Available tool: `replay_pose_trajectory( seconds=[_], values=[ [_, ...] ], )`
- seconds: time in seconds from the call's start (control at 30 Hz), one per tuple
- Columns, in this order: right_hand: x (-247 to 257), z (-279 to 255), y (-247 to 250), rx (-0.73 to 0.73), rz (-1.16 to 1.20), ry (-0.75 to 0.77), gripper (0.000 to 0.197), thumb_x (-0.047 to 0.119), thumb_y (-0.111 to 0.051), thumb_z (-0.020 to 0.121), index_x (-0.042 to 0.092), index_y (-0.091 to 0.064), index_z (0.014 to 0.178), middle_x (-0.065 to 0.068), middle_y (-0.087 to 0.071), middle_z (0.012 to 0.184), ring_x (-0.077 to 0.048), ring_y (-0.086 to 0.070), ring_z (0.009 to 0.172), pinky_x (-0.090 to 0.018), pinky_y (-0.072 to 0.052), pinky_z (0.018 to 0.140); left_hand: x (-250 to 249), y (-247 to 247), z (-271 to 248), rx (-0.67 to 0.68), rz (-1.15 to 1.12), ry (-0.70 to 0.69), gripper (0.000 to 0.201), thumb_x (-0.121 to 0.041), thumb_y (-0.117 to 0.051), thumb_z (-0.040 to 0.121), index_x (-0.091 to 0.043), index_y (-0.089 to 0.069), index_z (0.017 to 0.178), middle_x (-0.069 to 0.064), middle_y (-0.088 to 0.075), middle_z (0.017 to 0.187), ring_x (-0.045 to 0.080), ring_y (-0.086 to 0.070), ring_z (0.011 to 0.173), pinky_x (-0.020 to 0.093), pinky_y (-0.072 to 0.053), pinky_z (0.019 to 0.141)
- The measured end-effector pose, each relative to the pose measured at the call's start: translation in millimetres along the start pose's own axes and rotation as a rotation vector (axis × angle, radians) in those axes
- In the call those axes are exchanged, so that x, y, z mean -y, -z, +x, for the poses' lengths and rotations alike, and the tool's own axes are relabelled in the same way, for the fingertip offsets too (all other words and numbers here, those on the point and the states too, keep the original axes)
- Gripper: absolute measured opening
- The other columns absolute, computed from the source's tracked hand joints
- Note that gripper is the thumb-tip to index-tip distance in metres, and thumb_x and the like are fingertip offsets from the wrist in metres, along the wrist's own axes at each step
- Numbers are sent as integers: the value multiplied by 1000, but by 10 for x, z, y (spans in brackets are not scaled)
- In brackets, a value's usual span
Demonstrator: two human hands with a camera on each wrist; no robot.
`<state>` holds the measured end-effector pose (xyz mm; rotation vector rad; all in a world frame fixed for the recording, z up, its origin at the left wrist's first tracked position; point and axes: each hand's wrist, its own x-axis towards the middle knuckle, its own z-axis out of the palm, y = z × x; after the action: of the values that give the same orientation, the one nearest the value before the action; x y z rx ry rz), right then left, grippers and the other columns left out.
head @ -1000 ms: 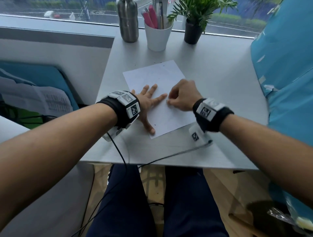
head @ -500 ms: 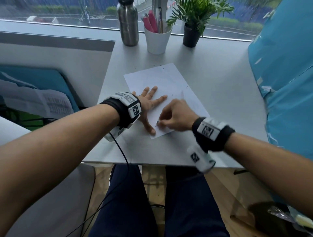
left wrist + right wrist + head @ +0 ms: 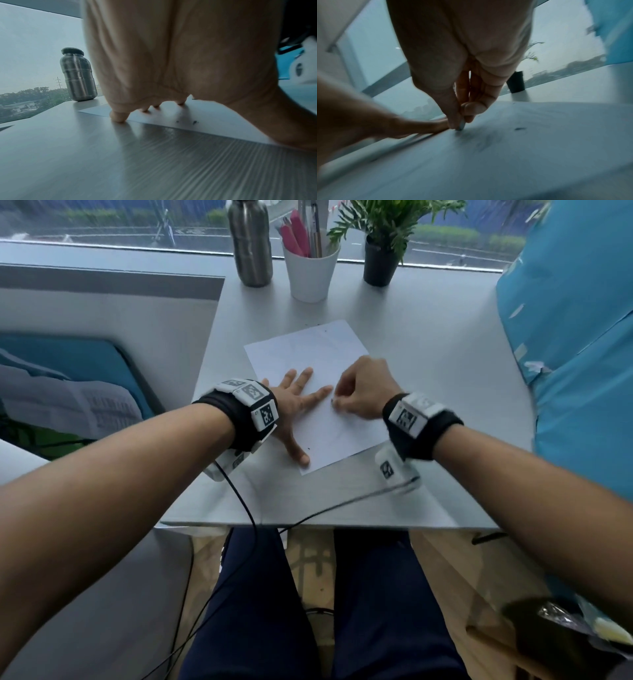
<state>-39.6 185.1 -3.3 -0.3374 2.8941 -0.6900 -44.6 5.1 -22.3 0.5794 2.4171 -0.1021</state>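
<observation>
Bottle (image 3: 250, 244), pen cup (image 3: 311, 275) and plant pot (image 3: 381, 266) stand well beyond paper (image 3: 308, 347).

The paper (image 3: 318, 350) is a plain white sheet lying flat and slightly askew on the counter (image 3: 438, 344), in the middle of the head view. It shows faint grey smudges and a few dark specks, and the left grip (image 3: 294, 402) is spread flat on its left edge. The stub (image 3: 461, 125), small and grey, stands nearly upright with its tip on the sheet's left half, pinched between thumb and forefinger of the right grip (image 3: 363, 392).
</observation>
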Motion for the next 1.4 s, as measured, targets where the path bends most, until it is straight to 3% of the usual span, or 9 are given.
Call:
replay_pose_trajectory(
  seconds=[0.13, 0.27, 0.57, 0.73, 0.83, 1.0, 1.1, 1.27, 1.4],
  values=[
    [144, -330, -149, 177, 14, 104, 8, 20, -76, 74, 14, -78, 79, 7, -68, 74, -5, -61, 69, -11, -46, 66, 16, 5, -9, 0, 37, -16, 151, -74, -81, 43, -46, 28, 144, 0, 40, 153, 27, 29, 144, 64, 2, 115],
    [-225, -118, 73, -1, 17, -63, 10, 21, -76, 74, 13, -78, 80, -2, -74, 77, -9, -63, 69, -14, -46, 71, 70, -27, -19, -29, 5, -60, 147, -75, -79, 47, -44, 23, 147, -1, 37, 155, 24, 29, 144, 61, 6, 115],
    [-474, -43, 140, 88, 160, -213, 11, 26, -77, 74, 18, -75, 80, 1, -72, 74, -8, -65, 66, -10, -43, 56, 275, -73, -234, -180, 165, 55, 110, -86, -42, 74, -29, 3, 156, 6, 11, 164, 27, 3, 151, 50, 3, 120],
    [-499, -38, 110, 82, 173, -190, 9, 25, -78, 74, 18, -75, 79, 1, -71, 72, -4, -62, 61, -10, -41, 55, -277, -154, -318, -220, 59, -395, 89, -67, -40, 91, -17, -8, 157, 3, 2, 164, 16, 0, 150, 39, 1, 122],
    [-482, -46, 117, 77, 141, -176, 10, 27, -78, 75, 19, -76, 81, 1, -71, 74, 2, -59, 61, -6, -38, 54, -335, -201, -236, -114, -20, -437, 84, -61, -40, 94, -22, -2, 157, -3, 9, 164, 12, 7, 150, 41, 1, 121],
    [-465, -78, 108, 54, 112, -151, 9, 25, -75, 76, 17, -75, 79, 2, -68, 71, -2, -59, 62, -7, -38, 52, -62, -66, 19, -146, -44, -162, 114, -76, -55, 77, -26, 11, 155, -3, 21, 161, 15, 17, 148, 51, 1, 120],
    [-422, -84, 120, 55, 3, -58, 8, 23, -73, 77, 15, -71, 77, 3, -63, 70, -13, -60, 72, -16, -43, 65, -66, 37, 65, -201, -68, -114, 130, -79, -71, 59, -27, -3, 157, -3, 8, 164, 17, 5, 150, 49, -8, 121],
    [-340, 119, 229, 57, -48, -8, 12, 24, -74, 78, 16, -74, 88, 4, -64, 72, -11, -57, 76, -20, -42, 72, -84, 133, 145, -347, -120, -105, 116, -74, -81, 49, -30, -35, 145, -6, -28, 153, 19, -27, 136, 41, -36, 109],
    [-274, 398, 301, -4, -69, -34, 10, 22, -75, 78, 14, -78, 84, 0, -72, 80, -11, -60, 77, -23, -51, 77, -40, 174, 232, -326, -157, -75, 123, -69, -85, 47, -27, -29, 149, -3, -22, 155, 22, -24, 140, 40, -29, 115]
  ],
)
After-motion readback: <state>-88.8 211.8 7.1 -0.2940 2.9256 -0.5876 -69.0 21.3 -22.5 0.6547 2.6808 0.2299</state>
